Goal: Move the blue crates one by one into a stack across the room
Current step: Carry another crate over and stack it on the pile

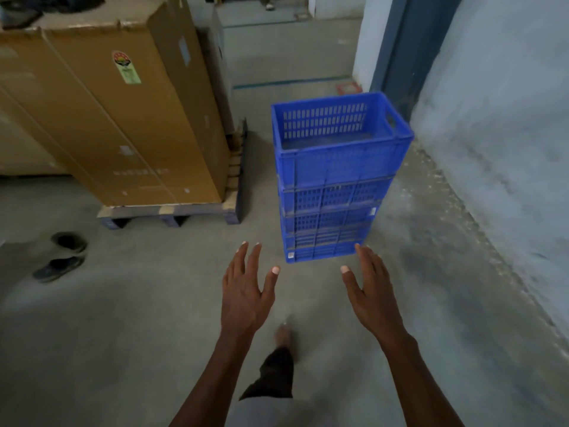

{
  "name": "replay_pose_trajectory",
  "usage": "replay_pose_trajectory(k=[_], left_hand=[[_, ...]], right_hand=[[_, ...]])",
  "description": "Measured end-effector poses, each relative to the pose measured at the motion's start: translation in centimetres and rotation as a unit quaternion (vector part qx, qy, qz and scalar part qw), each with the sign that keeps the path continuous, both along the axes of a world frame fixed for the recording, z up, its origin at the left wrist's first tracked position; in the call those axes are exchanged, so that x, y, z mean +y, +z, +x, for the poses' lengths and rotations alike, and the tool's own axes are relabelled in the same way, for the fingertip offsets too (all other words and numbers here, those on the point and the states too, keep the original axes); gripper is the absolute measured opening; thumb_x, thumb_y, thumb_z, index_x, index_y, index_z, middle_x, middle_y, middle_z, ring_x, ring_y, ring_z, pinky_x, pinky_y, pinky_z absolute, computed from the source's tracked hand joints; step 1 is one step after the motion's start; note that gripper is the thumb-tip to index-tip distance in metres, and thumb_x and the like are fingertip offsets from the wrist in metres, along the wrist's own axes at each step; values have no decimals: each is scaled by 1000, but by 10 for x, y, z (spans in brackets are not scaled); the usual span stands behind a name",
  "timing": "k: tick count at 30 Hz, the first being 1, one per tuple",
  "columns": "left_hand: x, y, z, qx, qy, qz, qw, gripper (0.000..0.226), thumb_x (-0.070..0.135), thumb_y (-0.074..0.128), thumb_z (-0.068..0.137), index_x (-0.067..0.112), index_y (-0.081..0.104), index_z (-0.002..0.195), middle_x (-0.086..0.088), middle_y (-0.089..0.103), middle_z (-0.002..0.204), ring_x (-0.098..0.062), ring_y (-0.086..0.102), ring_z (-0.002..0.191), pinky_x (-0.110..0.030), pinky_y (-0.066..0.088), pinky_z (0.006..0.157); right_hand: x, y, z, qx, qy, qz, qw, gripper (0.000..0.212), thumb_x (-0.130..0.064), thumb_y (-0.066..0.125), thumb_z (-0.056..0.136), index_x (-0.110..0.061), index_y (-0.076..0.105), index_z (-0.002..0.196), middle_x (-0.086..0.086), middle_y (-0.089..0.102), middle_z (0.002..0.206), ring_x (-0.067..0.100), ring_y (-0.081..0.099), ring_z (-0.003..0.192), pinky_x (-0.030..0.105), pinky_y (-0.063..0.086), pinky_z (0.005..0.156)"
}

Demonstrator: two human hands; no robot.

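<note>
I keep the left hand [246, 294] and the right hand [374, 295] empty, fingers [251, 255] straight and spread, palms facing each other, because the stack [332, 192] of blue crates stands on the floor [123, 303] just beyond my fingertips, ready for its sides.
</note>
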State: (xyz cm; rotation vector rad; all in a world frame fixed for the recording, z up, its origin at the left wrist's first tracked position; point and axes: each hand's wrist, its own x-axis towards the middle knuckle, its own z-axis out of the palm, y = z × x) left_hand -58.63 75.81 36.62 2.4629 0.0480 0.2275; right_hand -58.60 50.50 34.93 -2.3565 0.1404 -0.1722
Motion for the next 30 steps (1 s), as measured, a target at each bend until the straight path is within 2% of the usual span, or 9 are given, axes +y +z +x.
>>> replay_pose_trajectory(k=[5, 11, 13, 17, 21, 24, 27, 30], left_hand=[[-21, -8, 140, -14, -11, -5, 1000, 71, 67, 32, 96, 26, 38, 154, -2, 26, 165, -20, 22, 152, -39, 23, 118], [-55, 6, 300, -33, -52, 16, 998, 70, 65, 29, 99, 23, 39, 154, -6, 32, 163, -25, 27, 150, -44, 29, 118], [-62, 10, 346, -33, -61, 22, 997, 71, 66, 29, 99, 22, 40, 154, -6, 32, 163, -25, 26, 150, -43, 26, 119], [-70, 12, 435, -29, -50, 28, 998, 73, 67, 29, 98, 23, 39, 155, -6, 29, 164, -24, 25, 151, -43, 26, 118], [-74, 1, 509, -10, 2, 51, 999, 75, 65, 31, 97, 16, 42, 152, -11, 35, 161, -30, 31, 147, -48, 30, 116], [-79, -12, 552, 27, 67, 45, 996, 69, 58, 36, 101, 11, 41, 151, -17, 39, 156, -35, 33, 145, -50, 30, 115], [-86, -28, 582, 98, 138, 35, 985, 72, 57, 39, 102, 4, 38, 151, -22, 41, 152, -40, 36, 141, -51, 30, 114], [-93, -46, 607, 147, 179, 13, 973, 66, 53, 44, 102, -2, 44, 140, -31, 51, 134, -47, 48, 127, -54, 39, 102]], right_hand=[[-11, -5, 137, -17, -1, 4, 1000, 75, -66, 36, 95, -22, 33, 156, 6, 28, 163, 25, 19, 152, 41, 21, 121], [-46, 2, 267, -32, -7, -15, 999, 78, -71, 31, 94, -20, 37, 153, 9, 35, 159, 29, 28, 149, 47, 27, 119], [-63, 5, 304, -30, -25, -16, 999, 78, -70, 32, 94, -20, 37, 153, 9, 35, 159, 32, 31, 146, 49, 30, 117], [-104, 10, 383, -41, -49, -9, 998, 76, -65, 36, 95, -17, 38, 152, 11, 37, 158, 31, 31, 147, 47, 27, 119], [-157, 4, 471, -45, -50, -48, 997, 78, -65, 34, 96, -8, 41, 149, 18, 44, 151, 33, 38, 141, 47, 31, 117], [-204, -4, 534, -38, -73, -88, 993, 80, -66, 33, 96, -4, 44, 144, 24, 47, 145, 41, 43, 135, 53, 35, 112], [-239, -8, 587, 6, -104, -110, 988, 69, -51, 45, 97, -2, 42, 145, 26, 44, 147, 43, 40, 135, 52, 33, 111], [-255, -15, 627, 84, -88, -81, 989, 71, -43, 53, 99, 0, 30, 152, 25, 32, 156, 41, 32, 143, 48, 26, 116]])
